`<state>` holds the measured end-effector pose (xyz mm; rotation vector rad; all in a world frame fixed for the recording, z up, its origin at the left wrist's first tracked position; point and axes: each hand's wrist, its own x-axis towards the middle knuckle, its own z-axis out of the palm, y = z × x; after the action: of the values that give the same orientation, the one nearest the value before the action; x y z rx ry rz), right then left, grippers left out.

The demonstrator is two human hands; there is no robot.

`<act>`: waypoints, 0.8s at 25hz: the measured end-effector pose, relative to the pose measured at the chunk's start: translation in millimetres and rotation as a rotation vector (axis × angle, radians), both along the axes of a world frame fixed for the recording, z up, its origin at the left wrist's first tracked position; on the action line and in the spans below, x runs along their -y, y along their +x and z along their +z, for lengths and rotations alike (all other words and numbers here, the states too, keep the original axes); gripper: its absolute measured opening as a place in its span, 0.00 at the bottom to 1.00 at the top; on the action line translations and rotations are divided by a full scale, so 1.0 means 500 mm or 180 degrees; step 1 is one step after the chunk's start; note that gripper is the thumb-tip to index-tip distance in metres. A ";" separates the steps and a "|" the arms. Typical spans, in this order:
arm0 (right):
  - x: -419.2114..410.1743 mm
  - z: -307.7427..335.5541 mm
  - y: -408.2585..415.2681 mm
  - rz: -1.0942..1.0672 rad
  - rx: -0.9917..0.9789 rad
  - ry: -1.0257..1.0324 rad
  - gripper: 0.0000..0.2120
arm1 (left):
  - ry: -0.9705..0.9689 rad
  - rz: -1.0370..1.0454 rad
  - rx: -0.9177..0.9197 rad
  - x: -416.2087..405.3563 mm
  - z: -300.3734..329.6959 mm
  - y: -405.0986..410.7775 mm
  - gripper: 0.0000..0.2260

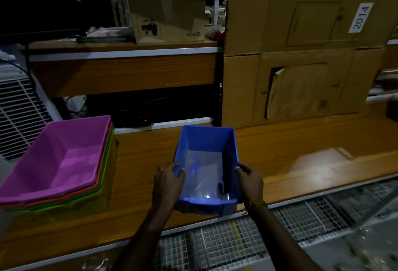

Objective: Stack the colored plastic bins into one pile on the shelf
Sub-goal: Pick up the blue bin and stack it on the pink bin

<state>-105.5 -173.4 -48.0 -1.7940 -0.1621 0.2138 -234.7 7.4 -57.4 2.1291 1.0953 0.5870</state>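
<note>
A blue plastic bin [206, 141] stands open side up on the wooden shelf [290, 147], at the middle of its front part. My left hand [168, 182] grips its left wall near the front corner, thumb over the rim. My right hand [251, 179] grips the right wall the same way. At the shelf's left end stands a pile of nested bins: a purple bin [62, 156] on top, then red, green and yellow rims below it [103, 176]. The pile is about a bin's width to the left of the blue bin.
Large cardboard boxes [301, 85] stand at the back right of the shelf. An upper shelf [122, 50] carries a smaller box [168, 19]. A wire grid [247, 234] lies below the front edge. A white grille [17, 111] is at the far left.
</note>
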 end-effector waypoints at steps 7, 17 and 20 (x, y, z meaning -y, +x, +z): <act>0.001 0.001 0.032 0.0200 -0.0070 0.0123 0.13 | 0.0213 -0.0188 -0.0090 -0.003 0.021 0.045 0.16; -0.039 0.126 0.197 0.0888 0.0253 -0.0252 0.15 | 0.0227 0.0058 -0.0650 -0.019 0.176 0.152 0.15; -0.043 0.132 0.212 0.1052 0.0300 -0.0305 0.14 | 0.0315 0.0132 -0.0672 -0.005 0.194 0.166 0.15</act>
<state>0.7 -152.0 17.9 -1.8665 -0.5247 0.3774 -151.7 9.8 39.4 2.2995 1.2504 0.4508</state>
